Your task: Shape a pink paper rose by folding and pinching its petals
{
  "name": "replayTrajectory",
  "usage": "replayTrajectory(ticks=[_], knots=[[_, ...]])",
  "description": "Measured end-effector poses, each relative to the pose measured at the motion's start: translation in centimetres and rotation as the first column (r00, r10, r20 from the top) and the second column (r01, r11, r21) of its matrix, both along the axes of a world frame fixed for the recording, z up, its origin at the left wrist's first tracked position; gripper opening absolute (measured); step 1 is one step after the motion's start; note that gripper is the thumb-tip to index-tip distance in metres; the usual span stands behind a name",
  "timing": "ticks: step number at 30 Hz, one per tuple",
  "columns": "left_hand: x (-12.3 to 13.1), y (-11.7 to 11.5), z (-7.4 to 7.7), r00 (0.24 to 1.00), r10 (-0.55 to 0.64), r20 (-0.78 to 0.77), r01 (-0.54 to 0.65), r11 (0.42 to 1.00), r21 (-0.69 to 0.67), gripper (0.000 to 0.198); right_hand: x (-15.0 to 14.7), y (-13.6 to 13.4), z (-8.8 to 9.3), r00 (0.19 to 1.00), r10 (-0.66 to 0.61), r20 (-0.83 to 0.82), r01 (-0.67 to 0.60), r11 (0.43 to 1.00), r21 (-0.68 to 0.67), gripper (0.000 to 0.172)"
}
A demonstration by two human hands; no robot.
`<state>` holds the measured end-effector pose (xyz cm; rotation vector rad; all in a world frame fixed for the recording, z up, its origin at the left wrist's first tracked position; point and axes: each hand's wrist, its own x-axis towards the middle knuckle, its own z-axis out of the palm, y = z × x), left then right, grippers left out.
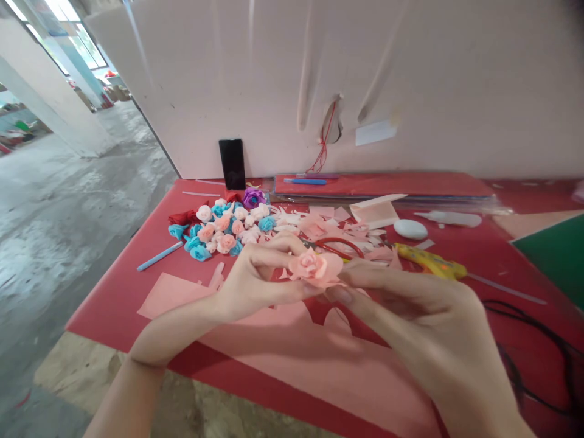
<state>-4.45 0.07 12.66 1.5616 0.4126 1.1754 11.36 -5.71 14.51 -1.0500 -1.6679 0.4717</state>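
Between my two hands a pink paper rose (310, 263) is held up over the table, its petals curled around a tight centre. My left hand (260, 274) pinches it from the left with thumb and fingers. On the other side, my right hand (401, 304) grips an outer petal at the flower's right edge between thumb and forefinger. Beneath the hands lies a large sheet of pink paper (328, 371). Just behind the rose are scissors with red handles (340, 245), partly hidden among pink paper scraps (314, 226).
Finished paper roses (223, 228) form a heap at left, near a blue pen (159, 255). A phone (232, 164) leans on the white partition (274, 79). At right are a yellow glue gun (429, 261), a white oval object (410, 229), a bottle (451, 218) and a black cord (538, 322).
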Motion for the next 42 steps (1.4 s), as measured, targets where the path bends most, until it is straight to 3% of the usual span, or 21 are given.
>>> replayTrajectory(ticks=[4, 9, 14, 19, 26, 37, 42], knots=[[-0.1, 0.0, 0.0, 1.0, 0.018, 0.01, -0.018, 1.0, -0.008, 0.013, -0.7, -0.5, -0.1, 0.984, -0.157, 0.08, 0.142, 0.977, 0.162, 0.016], [0.1, -0.2, -0.5, 0.998, 0.054, 0.022, -0.053, 0.998, -0.016, 0.01, -1.4, -0.6, -0.3, 0.947, -0.253, 0.199, 0.189, 0.937, 0.293, 0.015], [0.3, -0.4, -0.8, 0.994, 0.091, 0.06, -0.093, 0.995, 0.022, 0.012, -1.3, -0.7, -0.7, 0.946, -0.255, 0.201, 0.194, 0.94, 0.281, 0.02], [0.2, -0.3, -1.1, 0.997, 0.041, 0.065, -0.042, 0.999, 0.002, 0.012, -1.0, -0.6, -0.8, 0.966, -0.21, 0.148, 0.173, 0.958, 0.226, 0.016], [-0.4, 0.4, -1.0, 0.996, 0.08, 0.036, -0.086, 0.969, 0.232, 0.018, -0.7, -0.1, -0.4, 0.985, -0.137, 0.106, 0.117, 0.978, 0.172, 0.02], [-0.1, -0.2, -0.3, 0.987, 0.153, -0.045, -0.13, 0.935, 0.33, 0.017, -0.5, -0.5, -1.1, 0.95, -0.244, 0.197, 0.178, 0.937, 0.302, 0.02], [-0.4, -0.6, 0.0, 0.982, 0.14, -0.13, -0.092, 0.943, 0.321, 0.018, -0.6, -0.9, -0.7, 0.944, -0.213, 0.252, 0.118, 0.931, 0.345, 0.024]])
